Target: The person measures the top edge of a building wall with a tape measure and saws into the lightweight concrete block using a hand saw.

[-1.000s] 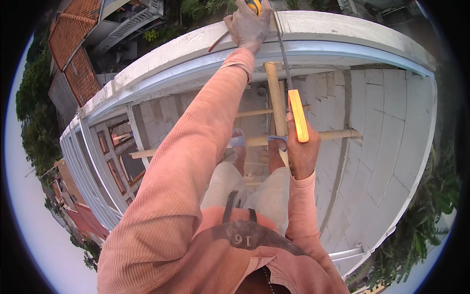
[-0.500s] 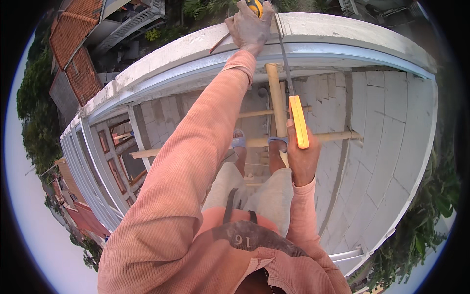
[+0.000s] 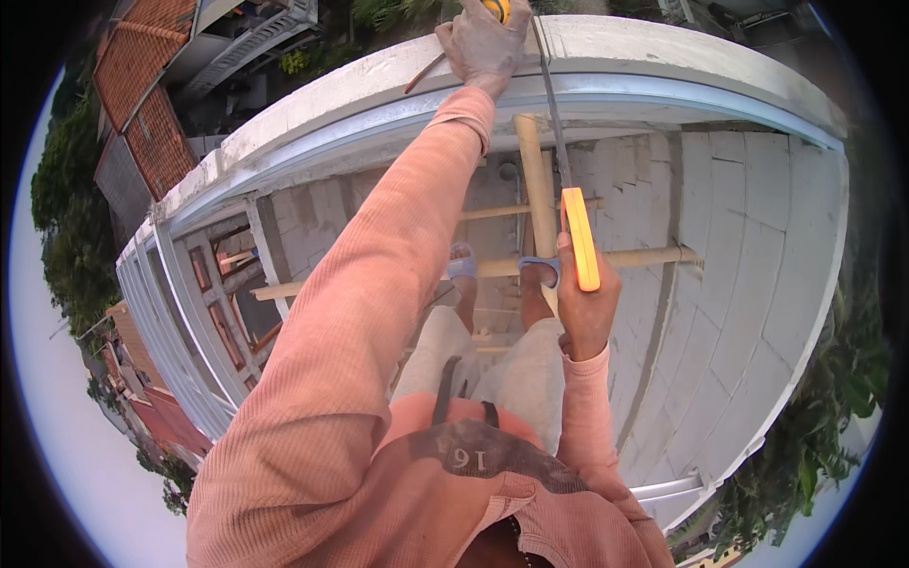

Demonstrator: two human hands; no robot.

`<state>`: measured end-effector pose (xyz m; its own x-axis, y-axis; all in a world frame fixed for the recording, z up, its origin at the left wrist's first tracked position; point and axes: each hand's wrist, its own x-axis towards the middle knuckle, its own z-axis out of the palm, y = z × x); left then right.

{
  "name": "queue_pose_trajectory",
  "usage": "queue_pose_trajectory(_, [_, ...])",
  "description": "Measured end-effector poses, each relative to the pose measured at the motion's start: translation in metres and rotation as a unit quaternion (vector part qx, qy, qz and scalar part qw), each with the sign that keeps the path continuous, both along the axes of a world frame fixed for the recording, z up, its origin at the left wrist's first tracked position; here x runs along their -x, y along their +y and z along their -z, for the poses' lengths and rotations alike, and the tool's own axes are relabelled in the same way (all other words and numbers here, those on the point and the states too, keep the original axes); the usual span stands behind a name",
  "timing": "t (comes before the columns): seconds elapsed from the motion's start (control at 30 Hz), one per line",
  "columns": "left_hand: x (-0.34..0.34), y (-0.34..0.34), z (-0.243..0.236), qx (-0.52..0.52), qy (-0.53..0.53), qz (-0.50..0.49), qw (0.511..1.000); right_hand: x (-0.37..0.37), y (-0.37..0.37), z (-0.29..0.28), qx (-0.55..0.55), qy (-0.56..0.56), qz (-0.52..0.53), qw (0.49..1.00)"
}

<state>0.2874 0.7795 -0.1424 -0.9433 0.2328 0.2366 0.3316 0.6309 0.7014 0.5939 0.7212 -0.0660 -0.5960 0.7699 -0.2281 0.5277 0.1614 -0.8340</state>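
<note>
A handsaw is in my right hand (image 3: 589, 308), its fingers wrapped round the yellow-orange handle (image 3: 581, 241). Its narrow dark blade (image 3: 553, 109) runs away from me, crossing the pale top of the wall (image 3: 625, 45). My left hand (image 3: 480, 43) reaches far forward onto that wall top, just left of the blade. It is closed around a rounded yellow-and-black tape measure (image 3: 496, 9), which is partly cut off by the upper edge. A thin reddish-brown stick (image 3: 424, 74) juts out at the left side of this hand. The blade's far end is out of view.
A bluish metal channel (image 3: 653, 88) follows the wall's inner side. My sandalled feet stand on a wooden pole (image 3: 625, 257) high above the floor, beside a thicker upright-looking pole (image 3: 535, 180). Metal framing (image 3: 170, 322) lies left, a grey block wall (image 3: 734, 246) right. Tiled roofs (image 3: 151, 57) are beyond.
The wall top has shifted slightly upward in view. Both hands keep their holds, and the saw has barely moved against the wall.
</note>
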Motion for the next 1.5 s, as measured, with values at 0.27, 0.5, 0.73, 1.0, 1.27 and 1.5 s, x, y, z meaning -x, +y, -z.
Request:
queue_pose_trajectory(0.27, [0.012,-0.015,0.001,0.0,-0.005,0.0,1.0,-0.032,-0.042,-0.013,0.003,0.016,0.041,0.999])
queue_pose_trajectory(0.5, [-0.002,0.003,-0.004,-0.027,0.005,0.017,0.999,-0.002,-0.002,0.006,0.02,-0.003,0.021,1.0])
queue_pose_trajectory(0.73, [0.017,-0.005,-0.002,0.033,-0.011,0.0,0.999,0.004,-0.015,0.006,0.007,0.002,0.022,1.0])
queue_pose_trajectory(1.0, [0.007,-0.003,-0.002,0.024,0.014,-0.012,1.0,-0.02,-0.016,0.018,0.019,0.032,0.025,0.999])
queue_pose_trajectory(1.27, [0.011,-0.009,0.003,0.034,-0.001,-0.002,0.999,-0.032,-0.027,0.03,0.008,0.03,0.036,0.999])
queue_pose_trajectory(1.5, [0.012,-0.003,0.004,0.019,0.02,0.01,1.0,-0.043,-0.017,0.023,0.02,0.022,0.008,1.0])
